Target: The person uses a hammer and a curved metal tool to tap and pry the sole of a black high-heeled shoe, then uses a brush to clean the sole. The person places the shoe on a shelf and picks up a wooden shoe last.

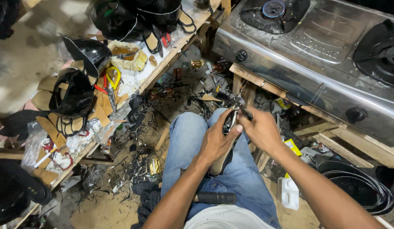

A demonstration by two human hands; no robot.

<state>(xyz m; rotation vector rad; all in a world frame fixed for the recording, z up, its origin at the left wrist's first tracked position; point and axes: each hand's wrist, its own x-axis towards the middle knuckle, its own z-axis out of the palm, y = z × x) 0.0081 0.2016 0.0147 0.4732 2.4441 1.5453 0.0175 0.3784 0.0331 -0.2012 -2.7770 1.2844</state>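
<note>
My left hand (216,140) grips a black sandal (221,163) that stands on its heel between my knees, sole side toward me. My right hand (260,129) pinches the sandal's upper end together with a small metal tool (240,104) whose tip pokes out above my fingers. Both hands meet over my lap, above my blue jeans (186,140). A dark cylindrical handle (216,198) lies across my lap close to my body.
A steel two-burner gas stove (315,55) sits on a wooden frame (332,140) at upper right. On the left, a cluttered bench (133,78) holds black sandals, straps and cardboard pieces. Scraps and wrappers litter the floor (163,97). A small white bottle (289,194) stands by my right leg.
</note>
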